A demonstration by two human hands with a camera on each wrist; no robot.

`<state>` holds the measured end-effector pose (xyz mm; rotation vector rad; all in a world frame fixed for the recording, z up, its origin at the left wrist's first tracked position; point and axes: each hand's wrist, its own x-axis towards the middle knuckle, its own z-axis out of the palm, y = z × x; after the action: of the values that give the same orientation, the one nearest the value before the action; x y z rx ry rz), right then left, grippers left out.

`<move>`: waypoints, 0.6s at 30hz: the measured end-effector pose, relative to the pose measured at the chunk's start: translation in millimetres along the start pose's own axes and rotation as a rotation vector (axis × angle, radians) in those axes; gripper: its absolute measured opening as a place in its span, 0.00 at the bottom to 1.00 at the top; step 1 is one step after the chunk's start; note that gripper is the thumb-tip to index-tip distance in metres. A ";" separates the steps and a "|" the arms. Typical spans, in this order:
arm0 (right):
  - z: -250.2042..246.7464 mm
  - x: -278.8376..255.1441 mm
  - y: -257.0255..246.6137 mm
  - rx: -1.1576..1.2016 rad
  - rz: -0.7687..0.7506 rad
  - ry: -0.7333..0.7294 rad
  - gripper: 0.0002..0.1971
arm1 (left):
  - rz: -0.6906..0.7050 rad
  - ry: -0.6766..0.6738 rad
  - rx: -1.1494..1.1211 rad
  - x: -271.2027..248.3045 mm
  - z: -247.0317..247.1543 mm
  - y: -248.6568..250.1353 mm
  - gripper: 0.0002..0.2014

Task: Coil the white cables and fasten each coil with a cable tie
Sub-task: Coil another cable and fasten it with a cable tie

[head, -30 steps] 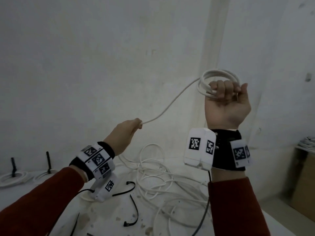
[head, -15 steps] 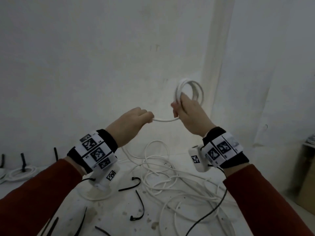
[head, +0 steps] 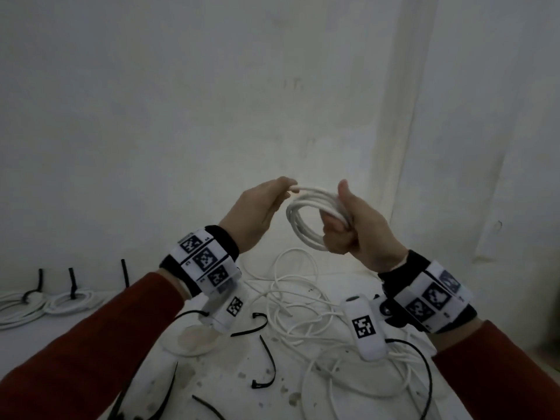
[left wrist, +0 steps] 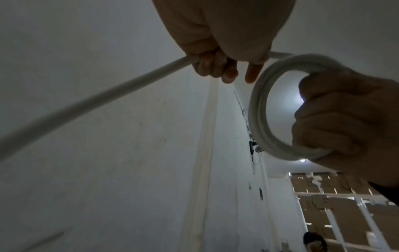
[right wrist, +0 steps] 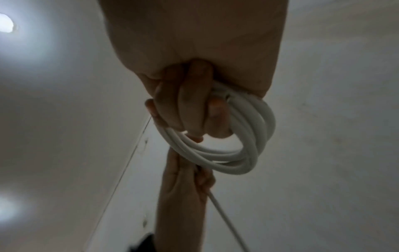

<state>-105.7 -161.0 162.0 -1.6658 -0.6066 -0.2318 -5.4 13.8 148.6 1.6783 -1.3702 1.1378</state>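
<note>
Curled tight, my right hand (head: 360, 228) keeps its grip around one side of the coil (head: 306, 221), held up well above the worktop (head: 230, 374). From the head view, my left hand (head: 257, 212) pinches the free cable at the coil's top edge. Below the coil lies a loose tangle of white cable (head: 303, 301), with black cable ties (head: 266, 371) strewn just left of it, and two tied coils (head: 45, 301) far to its left.

At the left wrist, the cable tail (left wrist: 103, 97) runs out past my curled fingers (left wrist: 215, 68), away from the coil.

At the right wrist, several loops sit bunched under my fingers (right wrist: 190, 102).

I judge this coil nearly wound, not yet tied; the tangle is left to do.
</note>
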 end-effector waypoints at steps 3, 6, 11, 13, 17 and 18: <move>-2.5 -0.3 -15.1 0.271 -0.079 0.039 0.30 | -0.226 0.019 -0.063 -12.1 9.0 -6.4 0.09; -7.5 -1.4 -32.0 0.397 -0.177 0.116 0.30 | -0.376 -0.057 -0.092 -33.8 19.3 -18.8 0.06; -10.7 0.7 -37.4 0.467 -0.237 0.176 0.31 | -0.538 -0.227 -0.053 -67.0 23.6 -34.4 0.06; -7.8 0.5 -33.9 0.491 -0.233 0.188 0.31 | -0.629 -0.158 -0.130 -65.9 21.0 -36.2 0.06; -6.3 0.3 -27.6 0.525 -0.244 0.211 0.31 | -0.748 0.143 -0.349 -43.1 2.7 -28.9 0.08; -6.4 0.3 -26.3 0.525 -0.245 0.215 0.30 | -0.734 0.204 -0.336 -35.2 -4.8 -28.0 0.07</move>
<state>-117.7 -165.1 185.9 -1.0454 -0.6422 -0.3867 18.6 37.5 118.6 1.5582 -0.6644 0.5891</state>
